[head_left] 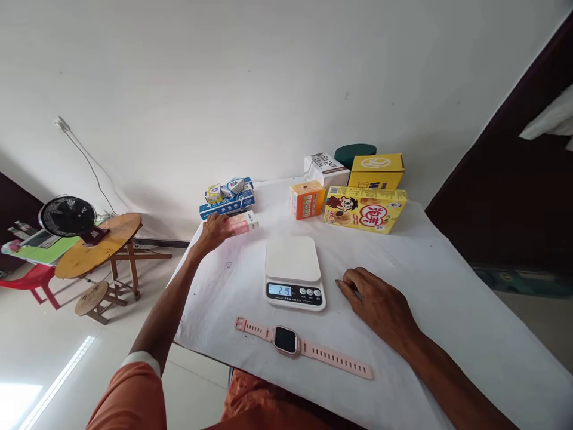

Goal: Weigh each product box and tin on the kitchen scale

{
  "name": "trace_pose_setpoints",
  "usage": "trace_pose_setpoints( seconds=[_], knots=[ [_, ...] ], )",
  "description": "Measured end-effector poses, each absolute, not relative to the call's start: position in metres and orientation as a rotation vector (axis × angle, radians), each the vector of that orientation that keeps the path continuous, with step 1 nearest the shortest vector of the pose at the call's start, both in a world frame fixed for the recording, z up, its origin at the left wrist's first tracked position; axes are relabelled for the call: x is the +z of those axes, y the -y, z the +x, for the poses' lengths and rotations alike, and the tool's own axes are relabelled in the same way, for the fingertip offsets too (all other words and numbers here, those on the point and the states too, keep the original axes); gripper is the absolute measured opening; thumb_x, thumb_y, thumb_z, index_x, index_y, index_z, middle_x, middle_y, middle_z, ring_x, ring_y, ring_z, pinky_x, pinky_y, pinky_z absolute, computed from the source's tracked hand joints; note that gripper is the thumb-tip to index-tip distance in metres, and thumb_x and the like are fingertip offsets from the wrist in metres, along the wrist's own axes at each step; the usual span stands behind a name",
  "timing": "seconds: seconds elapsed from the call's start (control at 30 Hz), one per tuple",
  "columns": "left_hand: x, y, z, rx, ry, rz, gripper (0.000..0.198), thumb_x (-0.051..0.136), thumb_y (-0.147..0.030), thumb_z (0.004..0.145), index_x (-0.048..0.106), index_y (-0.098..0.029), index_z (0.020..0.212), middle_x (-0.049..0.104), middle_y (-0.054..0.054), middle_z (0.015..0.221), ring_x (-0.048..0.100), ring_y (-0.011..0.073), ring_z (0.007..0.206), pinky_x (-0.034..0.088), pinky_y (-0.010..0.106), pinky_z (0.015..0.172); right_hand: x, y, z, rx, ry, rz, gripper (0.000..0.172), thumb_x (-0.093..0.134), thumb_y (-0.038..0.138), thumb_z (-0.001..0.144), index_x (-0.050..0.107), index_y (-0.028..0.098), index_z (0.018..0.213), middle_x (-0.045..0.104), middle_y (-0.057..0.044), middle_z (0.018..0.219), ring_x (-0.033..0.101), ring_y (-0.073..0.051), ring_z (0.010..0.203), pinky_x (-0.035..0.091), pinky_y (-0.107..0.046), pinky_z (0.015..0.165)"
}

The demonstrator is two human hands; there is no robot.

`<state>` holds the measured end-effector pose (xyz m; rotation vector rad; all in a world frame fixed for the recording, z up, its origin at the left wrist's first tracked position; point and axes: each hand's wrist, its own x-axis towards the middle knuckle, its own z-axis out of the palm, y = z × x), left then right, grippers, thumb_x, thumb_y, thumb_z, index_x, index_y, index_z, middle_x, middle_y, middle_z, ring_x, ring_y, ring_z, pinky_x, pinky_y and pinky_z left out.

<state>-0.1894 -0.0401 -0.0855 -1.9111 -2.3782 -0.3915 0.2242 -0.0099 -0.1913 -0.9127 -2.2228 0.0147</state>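
Note:
My left hand (pixel 213 233) is closed around one end of a pink and white carton (pixel 239 223) at the table's left side, just in front of a long blue box (pixel 229 205). Resting loosely curled on the tabletop is my right hand (pixel 376 301), with nothing visible in its fingers, right of a white kitchen scale (pixel 293 260). The scale's platform is bare, and its lit display (pixel 280 291) appears to read 219. In front of the scale, a smartwatch (pixel 286 340) lies flat with its pink strap stretched out.
Small boxes (pixel 233 187) sit on the long blue box. Along the back stand an orange box (pixel 307 200), a yellow snack box (pixel 364 209), a white box (pixel 326 168), a yellow carton (pixel 376 171) and a dark green round object (pixel 356 154). A fan (pixel 68 216) stands on a wooden table, left.

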Motion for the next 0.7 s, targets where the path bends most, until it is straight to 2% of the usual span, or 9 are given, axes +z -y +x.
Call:
trace_pose_setpoints(
  seconds=[0.3,0.43,0.6,0.7],
  knots=[
    [-0.110,0.013,-0.209,-0.320,2.295,-1.807,0.037,0.063,-0.025,0.089,0.064,-0.023,0.126,0.059,0.019,0.137,0.051,0.0409,0.130,0.041,0.054,0.105,-0.189,0.009,0.224,0.004,2.229,-0.937,0.026,0.044,0.029,0.104,0.048,0.024,0.078,0.060,0.000,0.074,0.058,-0.014,0.060,0.039,-0.027,0.056],
    [-0.110,0.006,-0.198,-0.294,2.256,-1.807,0.037,0.062,-0.019,0.086,0.064,-0.023,0.123,0.060,0.020,0.135,0.052,0.0443,0.129,0.041,0.056,0.102,-0.188,0.011,0.223,0.064,2.233,-0.988,0.026,0.045,0.028,0.103,0.048,0.024,0.078,0.061,-0.001,0.075,0.056,-0.015,0.060,0.038,-0.028,0.057],
    [-0.094,-0.022,-0.152,-0.466,2.104,-1.966,0.041,0.066,-0.027,0.089,0.060,-0.020,0.129,0.059,0.019,0.132,0.055,0.0384,0.126,0.043,0.051,0.102,-0.188,0.011,0.223,0.075,2.244,-1.023,0.023,0.045,0.025,0.101,0.050,0.024,0.078,0.063,-0.002,0.078,0.056,-0.016,0.063,0.038,-0.028,0.059],
    [-0.077,-0.057,-0.107,-0.580,2.014,-2.125,0.058,0.071,-0.039,0.089,0.052,-0.017,0.140,0.056,0.019,0.136,0.053,0.0356,0.129,0.043,0.049,0.106,-0.189,0.011,0.222,0.053,2.244,-1.043,0.023,0.046,0.024,0.101,0.050,0.023,0.079,0.063,-0.002,0.078,0.057,-0.016,0.066,0.038,-0.028,0.060]
  ],
)
